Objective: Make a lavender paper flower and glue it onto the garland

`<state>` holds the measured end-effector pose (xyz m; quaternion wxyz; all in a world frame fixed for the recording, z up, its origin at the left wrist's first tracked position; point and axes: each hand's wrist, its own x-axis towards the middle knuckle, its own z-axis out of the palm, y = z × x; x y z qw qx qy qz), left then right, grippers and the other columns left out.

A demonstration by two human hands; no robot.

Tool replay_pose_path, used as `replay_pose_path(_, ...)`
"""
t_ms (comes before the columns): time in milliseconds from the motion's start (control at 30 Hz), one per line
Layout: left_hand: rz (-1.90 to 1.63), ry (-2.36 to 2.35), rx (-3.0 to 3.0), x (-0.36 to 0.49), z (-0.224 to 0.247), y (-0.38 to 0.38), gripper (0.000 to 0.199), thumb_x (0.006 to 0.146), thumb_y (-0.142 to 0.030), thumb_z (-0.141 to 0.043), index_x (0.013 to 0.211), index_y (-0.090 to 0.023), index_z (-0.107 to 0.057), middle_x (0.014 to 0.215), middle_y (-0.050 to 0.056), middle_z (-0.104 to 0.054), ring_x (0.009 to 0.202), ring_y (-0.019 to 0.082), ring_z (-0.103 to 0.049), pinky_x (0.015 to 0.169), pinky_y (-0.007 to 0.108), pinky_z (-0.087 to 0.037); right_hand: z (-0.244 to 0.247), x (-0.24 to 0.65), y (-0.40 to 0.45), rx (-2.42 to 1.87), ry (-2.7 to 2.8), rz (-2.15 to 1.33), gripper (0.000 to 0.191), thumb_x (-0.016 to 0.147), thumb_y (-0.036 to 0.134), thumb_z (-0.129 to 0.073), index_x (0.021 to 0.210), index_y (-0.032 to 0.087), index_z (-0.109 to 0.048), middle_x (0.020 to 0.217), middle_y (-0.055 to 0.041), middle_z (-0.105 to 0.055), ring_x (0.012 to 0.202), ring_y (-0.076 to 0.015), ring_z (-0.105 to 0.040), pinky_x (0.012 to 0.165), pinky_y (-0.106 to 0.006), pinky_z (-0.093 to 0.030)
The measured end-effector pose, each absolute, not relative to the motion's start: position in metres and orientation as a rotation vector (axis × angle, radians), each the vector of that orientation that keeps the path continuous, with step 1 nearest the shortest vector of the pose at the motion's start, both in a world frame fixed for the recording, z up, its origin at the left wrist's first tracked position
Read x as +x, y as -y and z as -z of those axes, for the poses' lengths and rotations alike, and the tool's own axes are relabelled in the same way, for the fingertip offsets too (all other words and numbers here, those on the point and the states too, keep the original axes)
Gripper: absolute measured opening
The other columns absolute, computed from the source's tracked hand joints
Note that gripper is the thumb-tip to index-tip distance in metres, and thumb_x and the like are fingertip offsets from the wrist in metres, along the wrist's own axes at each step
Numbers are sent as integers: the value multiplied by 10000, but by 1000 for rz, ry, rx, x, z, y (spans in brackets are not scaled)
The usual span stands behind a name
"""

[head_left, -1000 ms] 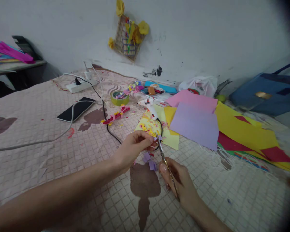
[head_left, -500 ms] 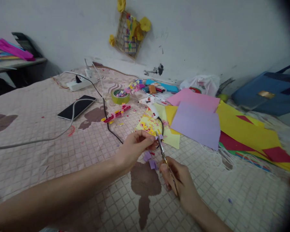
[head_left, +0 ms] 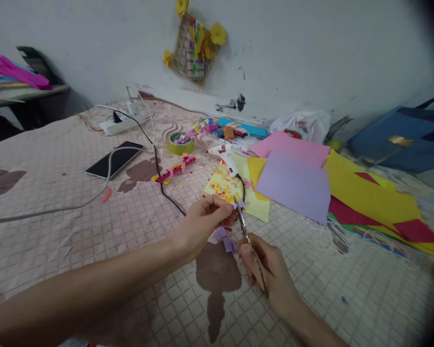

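Between thumb and fingers, my left hand [head_left: 211, 216] pinches a small piece of purple paper [head_left: 240, 204]. My right hand [head_left: 265, 265] is closed around the handles of a pair of scissors [head_left: 243, 222], whose blades point away from me and lie across the purple piece. Just below my left fingertips, a few purple paper scraps [head_left: 229, 246] rest on the patterned cloth. Beyond my hands lies a pale yellow sheet [head_left: 258, 208] strewn with tiny yellow and pink cuttings [head_left: 220, 189].
A white glue gun [head_left: 229, 164] lies behind the hands, its black cord running toward them. To the right are a purple sheet [head_left: 294, 185] and yellow sheets [head_left: 372, 197]. On the left are a phone [head_left: 115, 160], a red decorated stick [head_left: 175, 169], green tape [head_left: 181, 144] and a power strip [head_left: 122, 124].
Almost nothing differs. The scissors and the purple piece stay at the same place between my hands, and the view has shifted very slightly.
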<state>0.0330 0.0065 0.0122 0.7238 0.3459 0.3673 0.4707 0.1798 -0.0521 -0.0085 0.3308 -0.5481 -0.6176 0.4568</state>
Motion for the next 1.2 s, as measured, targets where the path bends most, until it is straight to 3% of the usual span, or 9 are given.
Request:
replay_pose_path(900,-952,-789,830,27,-13,-14,147,712,-214,-657,714,-116,-547,704,31,-629,680,111,-586,721,283,-463,9,181,53,-1441,1624,-1190,383,851,503,-388,602,211,-391,467,48,-395,434,-112,-385,428,-231,-281)
replay_pose_path(1200,-815,-750,942,17,-15,-26,149,705,-212,-664,703,-105,-561,701,47,-648,652,113,-609,660,257,-471,13,186,54,-1449,1645,-1204,365,868,476,-390,624,205,-407,465,58,-386,439,-106,-373,435,-226,-281)
